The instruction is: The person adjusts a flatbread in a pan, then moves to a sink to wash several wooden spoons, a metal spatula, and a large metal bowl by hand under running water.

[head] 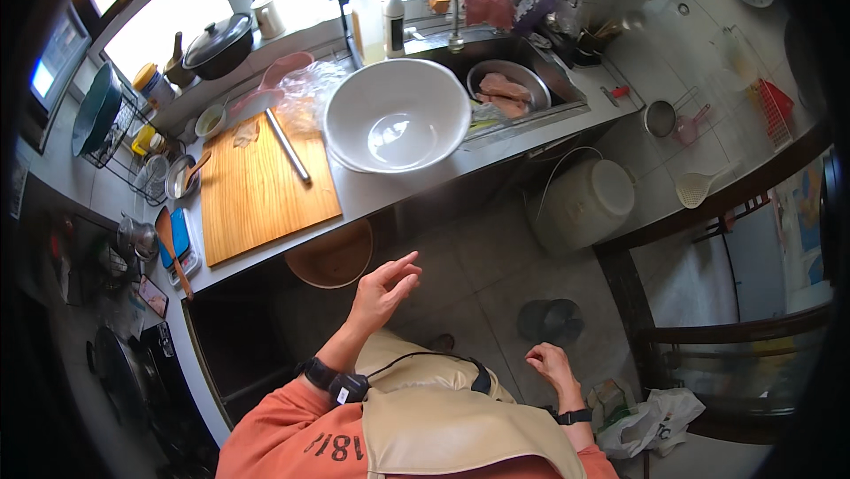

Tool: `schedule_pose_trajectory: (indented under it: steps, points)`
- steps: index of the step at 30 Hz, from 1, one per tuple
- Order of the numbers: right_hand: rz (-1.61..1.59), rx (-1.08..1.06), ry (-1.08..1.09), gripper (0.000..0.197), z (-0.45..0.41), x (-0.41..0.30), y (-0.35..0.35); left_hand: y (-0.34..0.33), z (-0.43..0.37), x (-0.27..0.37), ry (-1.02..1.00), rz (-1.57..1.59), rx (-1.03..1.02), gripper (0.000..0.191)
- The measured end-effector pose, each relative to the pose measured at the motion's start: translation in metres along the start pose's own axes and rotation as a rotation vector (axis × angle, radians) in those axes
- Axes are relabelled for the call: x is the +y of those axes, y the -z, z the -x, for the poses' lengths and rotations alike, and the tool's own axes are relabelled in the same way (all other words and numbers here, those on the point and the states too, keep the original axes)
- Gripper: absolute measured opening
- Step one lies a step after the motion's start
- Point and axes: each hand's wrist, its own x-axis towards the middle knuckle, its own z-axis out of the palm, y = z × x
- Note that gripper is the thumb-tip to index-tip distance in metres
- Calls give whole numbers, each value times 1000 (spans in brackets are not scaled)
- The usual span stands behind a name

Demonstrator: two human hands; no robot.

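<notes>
My left hand (pixel 385 293) hangs in the air over the floor in front of the counter, fingers apart and nothing in it. Lower and farther right, my right hand (pixel 552 365) is beside my tan apron (pixel 458 426), its fingers loosely curled; the palm is hidden. On the counter ahead sits a large white basin (pixel 398 114), with only glare visible inside it. Left of the basin lies a wooden cutting board (pixel 265 207), bearing a metal rolling pin (pixel 287 145) and a small brownish scrap (pixel 246 134).
The sink (pixel 564 90) holds a metal bowl (pixel 476 77) with raw meat (pixel 506 90). A blue-topped scale (pixel 174 240) and wooden spatula (pixel 171 253) lie at the counter's left. Under the counter is a brown tub (pixel 335 256). A lidded plastic bucket (pixel 584 203) stands on the right.
</notes>
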Motion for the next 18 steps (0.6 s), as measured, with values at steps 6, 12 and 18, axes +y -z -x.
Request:
schedule_pose_trajectory:
  steps: [6,12,18]
  points:
    - [-205,159,-68,9,-7,20,11,-3,-55,-28,366,505,198,69]
    - [-197,224,158,12,-84,10,47,64,-140,-43,404,921,527,83]
    - [-343,94,247,20,-195,-30,112,73,-181,-63,385,978,572,49]
